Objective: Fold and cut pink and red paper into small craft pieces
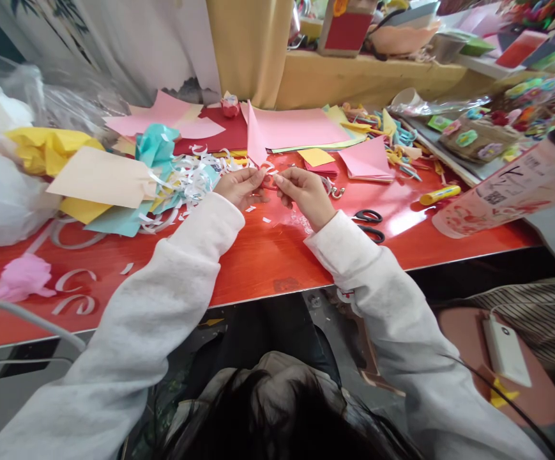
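Over the red table [277,262], my left hand [241,188] and my right hand [306,193] are close together, thumbs and fingers pinched. Between their fingertips is a small pink strip [269,168], apparently curled paper, partly hidden by the fingers. Just left of my left hand lies a heap of white curled paper strips [193,179]. Black-handled scissors [368,217] rest to the right of my right hand, their blades hidden by my wrist. Small clear bits [301,222] and white scraps [266,220] lie below my hands.
Behind my hands are pink paper sheets [301,128] and a yellow square [316,157]. Crumpled paper and a beige card [102,177] lie left. A yellow marker [440,195] and a tall tilted cup [502,182] are on the right. A crowded ledge [368,73] runs behind.
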The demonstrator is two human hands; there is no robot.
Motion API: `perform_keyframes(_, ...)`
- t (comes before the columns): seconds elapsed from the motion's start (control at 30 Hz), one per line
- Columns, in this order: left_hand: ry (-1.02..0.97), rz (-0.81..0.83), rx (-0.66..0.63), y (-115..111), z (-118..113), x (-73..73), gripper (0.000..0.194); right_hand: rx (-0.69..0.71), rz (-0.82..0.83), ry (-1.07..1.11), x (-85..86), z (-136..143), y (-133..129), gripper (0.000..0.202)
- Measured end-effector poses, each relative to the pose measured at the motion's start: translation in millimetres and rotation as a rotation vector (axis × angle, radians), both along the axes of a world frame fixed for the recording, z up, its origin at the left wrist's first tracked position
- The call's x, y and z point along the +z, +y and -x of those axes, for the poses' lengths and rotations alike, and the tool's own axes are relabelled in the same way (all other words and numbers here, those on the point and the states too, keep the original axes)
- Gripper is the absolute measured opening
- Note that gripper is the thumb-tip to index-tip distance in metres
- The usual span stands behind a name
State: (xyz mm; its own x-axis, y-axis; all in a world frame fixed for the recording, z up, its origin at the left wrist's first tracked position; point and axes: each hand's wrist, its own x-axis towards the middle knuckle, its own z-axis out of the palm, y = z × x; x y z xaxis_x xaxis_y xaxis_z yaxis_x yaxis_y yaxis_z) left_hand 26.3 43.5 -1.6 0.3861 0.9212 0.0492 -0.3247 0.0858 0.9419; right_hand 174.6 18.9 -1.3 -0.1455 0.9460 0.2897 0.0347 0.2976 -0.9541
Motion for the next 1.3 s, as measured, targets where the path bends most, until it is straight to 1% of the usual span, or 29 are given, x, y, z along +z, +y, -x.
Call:
perform_keyframes(0.17,-0.063,0.024,-0.079,-2.3,-0.7,-0.1,0.018,0.082,0.078,0.044,2.3,0.8,-2.6,0.035)
perform_keyframes(0.23,-0.062,0.015,-0.082,-1.2,-1.2,-2.3,0.020,0.131,0.109,0.074,3.9,1.0,-4.2,0.034)
perform_keyframes(0.3,-0.027,-0.028,-0.076,1.0,-2.0,-5.7,0.023,0.182,0.141,0.128,5.8,1.5,-5.9,0.033)
perform_keyframes(0.37,0.041,-0.122,-0.058,2.9,-2.7,-8.8,0.024,0.220,0.174,0.188,7.2,2.5,-7.4,0.032)
perform_keyframes(0.43,0.132,-0.263,-0.015,3.9,-3.0,-10.5,0.024,0.219,0.184,0.223,7.4,3.5,-8.1,0.032)
perform_keyframes(0.53,0.291,-0.456,0.093,4.0,-2.9,-10.6,0.025,0.138,0.133,0.201,5.5,4.3,-7.6,0.035)
perform_keyframes(0.6,0.346,-0.487,0.152,4.0,-3.3,-11.1,0.024,0.081,0.108,0.180,3.9,3.9,-6.5,0.036)
perform_keyframes(0.67,0.288,-0.417,0.162,4.4,-4.6,-12.2,0.022,0.056,0.116,0.191,3.0,2.7,-5.2,0.035)
perform_keyframes(0.8,0.021,-0.183,0.063,3.9,-6.4,-12.7,0.019,0.042,0.132,0.237,4.0,0.4,-4.3,0.032)
perform_keyframes(0.87,-0.034,-0.115,0.013,3.0,-5.3,-11.3,0.015,0.045,0.131,0.245,5.5,0.1,-4.8,0.031)
perform_keyframes(1.0,-0.048,-0.086,-0.087,1.0,-1.1,-8.1,0.014,0.106,0.193,0.249,9.6,-1.3,-6.4,0.033)
perform_keyframes(1.1,-0.055,-0.087,-0.134,-3.6,-0.7,-5.5,0.016,0.243,0.285,0.257,12.4,-5.3,-7.7,0.033)
perform_keyframes(1.2,-0.045,-0.061,-0.135,-11.3,-4.2,-2.8,0.021,0.369,0.344,0.263,14.0,-9.5,-9.1,0.030)
perform_keyframes(1.3,-0.048,-0.075,-0.076,-17.1,-8.5,-1.2,0.028,0.420,0.346,0.243,13.7,-10.0,-10.0,0.029)
